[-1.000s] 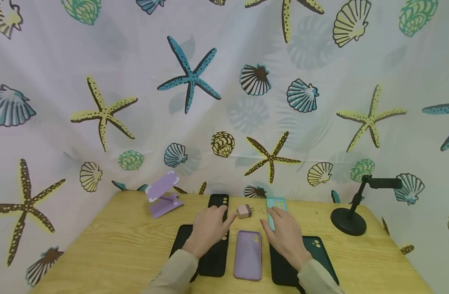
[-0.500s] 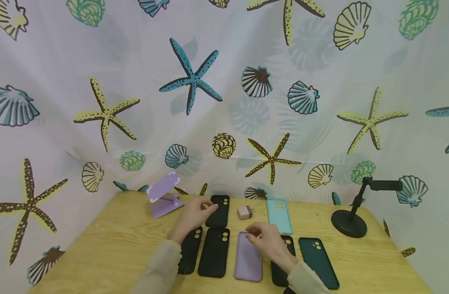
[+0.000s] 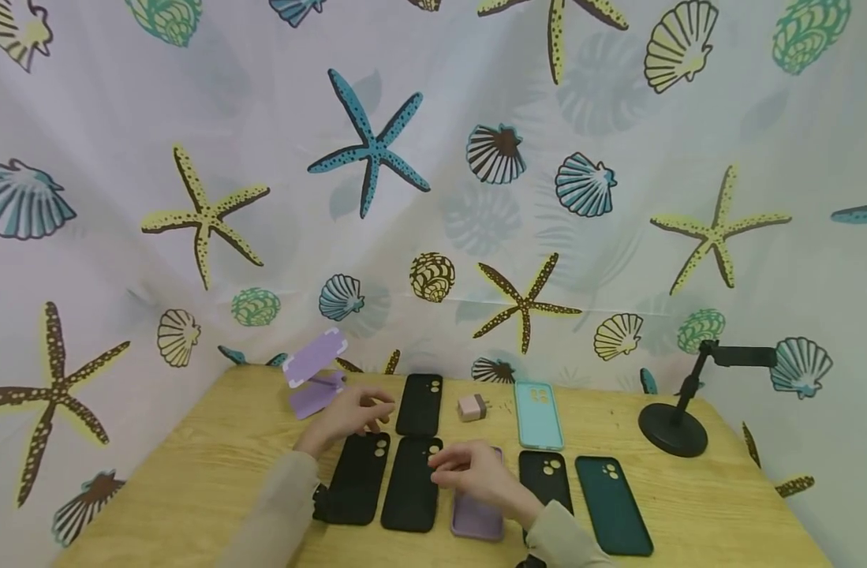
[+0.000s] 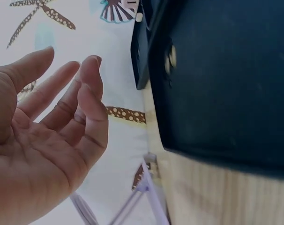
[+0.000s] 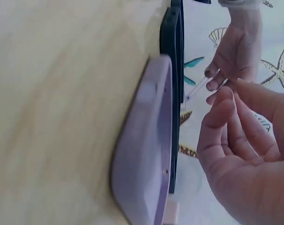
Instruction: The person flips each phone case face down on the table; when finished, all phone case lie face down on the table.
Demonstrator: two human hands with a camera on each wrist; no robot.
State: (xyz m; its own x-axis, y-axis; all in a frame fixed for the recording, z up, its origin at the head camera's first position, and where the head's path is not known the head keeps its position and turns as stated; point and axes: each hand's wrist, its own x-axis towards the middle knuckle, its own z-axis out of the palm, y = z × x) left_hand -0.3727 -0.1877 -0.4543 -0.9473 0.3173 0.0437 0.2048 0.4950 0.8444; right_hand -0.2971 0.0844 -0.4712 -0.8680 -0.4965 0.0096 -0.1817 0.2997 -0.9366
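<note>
the sleeves (image 3: 271,505) are plain pale beige, the wrist gear (image 3: 322,502) black.

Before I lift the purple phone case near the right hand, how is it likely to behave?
The purple phone case would probably feel light, because it looks like a thin, hollow shell. Lying flat on the table, it should slide when pushed rather than roll. Being thin-sided, it may flex a little if squeezed.
</note>
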